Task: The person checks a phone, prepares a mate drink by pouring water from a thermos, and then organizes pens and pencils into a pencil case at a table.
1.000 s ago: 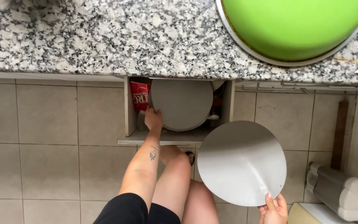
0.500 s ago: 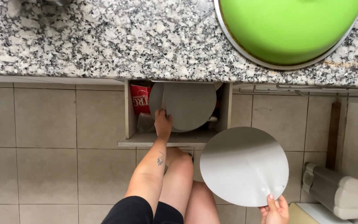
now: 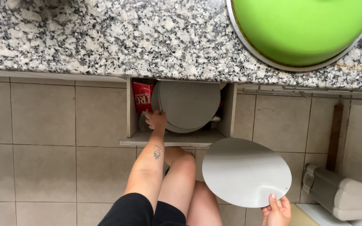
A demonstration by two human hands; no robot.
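Between the thumb and fingers of the right hand (image 3: 278,212), pinched at its lower rim, hung a round grey tray (image 3: 246,172), tilted over the tiled floor (image 3: 42,167); looked thin, stiff, light and smooth enough to slip, so best gripped at the edge. Just past the left hand (image 3: 156,120), fingers curled on the rim of a stack of similar discs (image 3: 188,105) leaning upright in the open cupboard (image 3: 177,137), stood a red packet (image 3: 142,96); above, a speckled granite counter (image 3: 105,37) carrying a green bowl (image 3: 302,29).
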